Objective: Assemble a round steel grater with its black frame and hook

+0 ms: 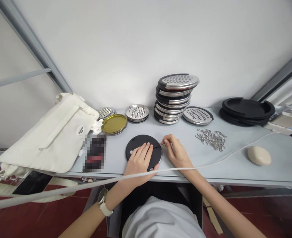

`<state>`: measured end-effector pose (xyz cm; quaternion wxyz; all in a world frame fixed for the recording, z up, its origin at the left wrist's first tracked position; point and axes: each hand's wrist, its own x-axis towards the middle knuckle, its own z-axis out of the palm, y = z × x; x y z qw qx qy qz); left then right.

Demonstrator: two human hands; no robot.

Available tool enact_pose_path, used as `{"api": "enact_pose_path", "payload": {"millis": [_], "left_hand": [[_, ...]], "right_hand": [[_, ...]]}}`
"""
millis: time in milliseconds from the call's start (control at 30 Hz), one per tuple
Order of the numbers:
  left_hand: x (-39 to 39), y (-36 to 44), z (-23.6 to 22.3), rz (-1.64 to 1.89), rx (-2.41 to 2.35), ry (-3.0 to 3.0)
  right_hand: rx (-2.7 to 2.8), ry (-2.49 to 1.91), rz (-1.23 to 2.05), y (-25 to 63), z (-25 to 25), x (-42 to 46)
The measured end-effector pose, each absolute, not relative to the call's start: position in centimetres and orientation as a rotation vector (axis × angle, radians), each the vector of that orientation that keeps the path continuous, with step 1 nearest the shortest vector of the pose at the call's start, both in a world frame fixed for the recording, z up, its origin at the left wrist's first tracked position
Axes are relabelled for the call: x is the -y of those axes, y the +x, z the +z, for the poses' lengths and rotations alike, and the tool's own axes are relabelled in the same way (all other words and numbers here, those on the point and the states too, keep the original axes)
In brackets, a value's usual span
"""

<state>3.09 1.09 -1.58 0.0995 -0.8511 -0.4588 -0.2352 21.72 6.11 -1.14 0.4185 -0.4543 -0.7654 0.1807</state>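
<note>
A flat black round disc (136,145) with a slot and small holes lies on the light grey table top (235,165). My left hand (140,158) holds it, palm over its middle and thumb at the near rim. My right hand (175,152) sits at the disc's right edge, its fingertips pinching a small metal hook (164,142) against the rim. A loose heap of similar metal hooks (210,139) lies to the right of that hand. The part of the disc under my left palm is hidden.
Along the wall stand a tall stack of steel graters with black rims (174,99), a single grater (198,115), black discs (246,110) and a gold-coloured lid (114,124). A white cloth bag (52,135) lies at left. A white cable (146,175) crosses my forearms.
</note>
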Motion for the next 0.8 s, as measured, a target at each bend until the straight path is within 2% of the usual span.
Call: {"api": "enact_pose_path", "payload": {"millis": [167,367,567,800], "left_hand": [[-1.1,3.1,-1.6,-0.702,1.348,-2.513],[-1.1,3.1,-1.6,-0.685,1.361,-2.519],[-1.1,3.0,-1.6,-0.687,1.351,-2.516],[-1.0,3.1,-1.4,-0.702,1.354,-2.518]], "right_hand": [[1.846,-1.177,0.569,21.8,-1.0,-5.9],[1.924,-1.208,0.441,21.9,-1.0,-6.0],[1.867,-1.165,0.659,21.7,-1.8,-6.2],[1.936,-1.069,0.599,21.7,-2.2,-6.6]]}}
